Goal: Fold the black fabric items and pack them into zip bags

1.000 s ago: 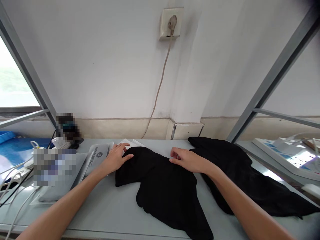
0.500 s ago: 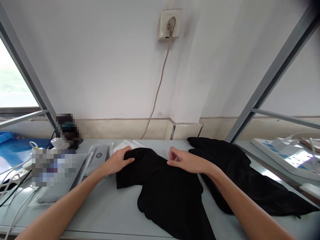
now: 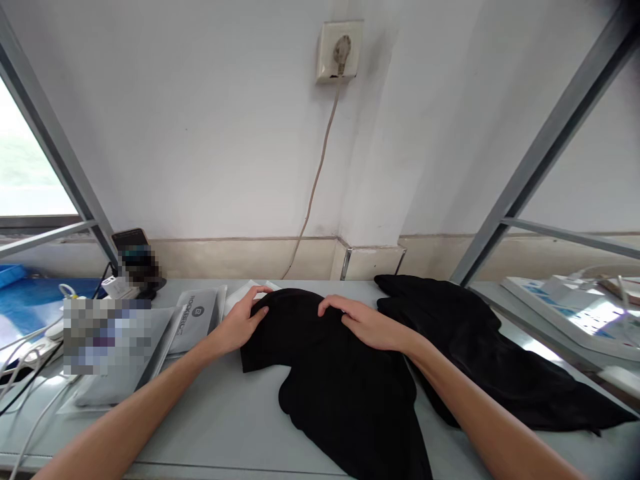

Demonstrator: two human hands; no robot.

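Note:
A black cloth garment (image 3: 345,400) lies on the grey table, with a squared flap at its left and a wavy lower left edge. My left hand (image 3: 243,322) is closed on the upper left edge of the garment, thumb on top and fingers behind. Over the garment's upper right part rests my right hand (image 3: 375,325); its fingers reach left onto the cloth, with the thumb apart from them. A second black cloth piece (image 3: 465,347) lies spread to the right, partly behind my right forearm.
Clear packets with grey contents, one a printed pouch (image 3: 196,320), lie at the left. White paper (image 3: 237,293) sits behind my left hand. A phone (image 3: 131,240) stands at the back left near cables. A power strip (image 3: 575,317) is at the right, beyond a metal post (image 3: 540,160).
My right hand has moved left and its curled fingers have stretched out onto the cloth. The garment's upper part has shifted slightly right and its top edge is rounder.

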